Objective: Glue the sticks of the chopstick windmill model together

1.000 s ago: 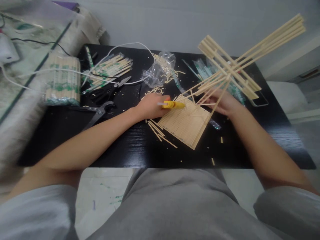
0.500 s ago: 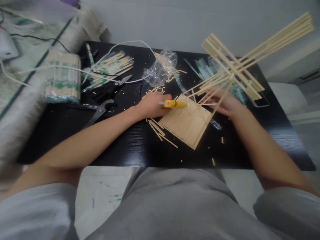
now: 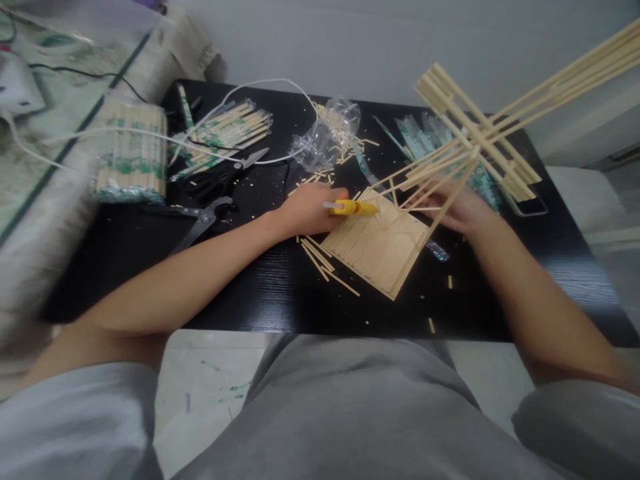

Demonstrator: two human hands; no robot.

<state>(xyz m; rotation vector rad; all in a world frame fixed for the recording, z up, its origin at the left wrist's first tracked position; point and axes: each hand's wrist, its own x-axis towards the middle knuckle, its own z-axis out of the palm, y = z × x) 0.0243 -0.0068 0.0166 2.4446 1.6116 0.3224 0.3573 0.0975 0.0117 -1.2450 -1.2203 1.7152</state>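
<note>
My left hand [image 3: 313, 212] is closed around a yellow glue gun [image 3: 354, 207], with a pale glue stick poking out of its back end. Its front end points right, over a flat base [image 3: 373, 247] of pale wooden sticks laid side by side. From the base rises a windmill-like model [image 3: 475, 150] of the same sticks, leaning right, with crossed blades. Behind its lower struts, my right hand [image 3: 455, 203] has its fingers curled on the thin sticks. Part of those fingers is hidden by the struts.
Scissors [image 3: 235, 173] and pliers-like cutters [image 3: 203, 219] lie left on the black table [image 3: 260, 293]. Packed chopsticks [image 3: 133, 150] stand beside a loose heap of wrapped ones [image 3: 225, 137]. A white cable [image 3: 200, 143] crosses there. Cut stick pieces [image 3: 320, 260] and crumpled plastic [image 3: 317, 143] lie about.
The whole view has shifted slightly, so everything appears a little farther right. Both hands keep their hold, and the model stands in the same pose.
</note>
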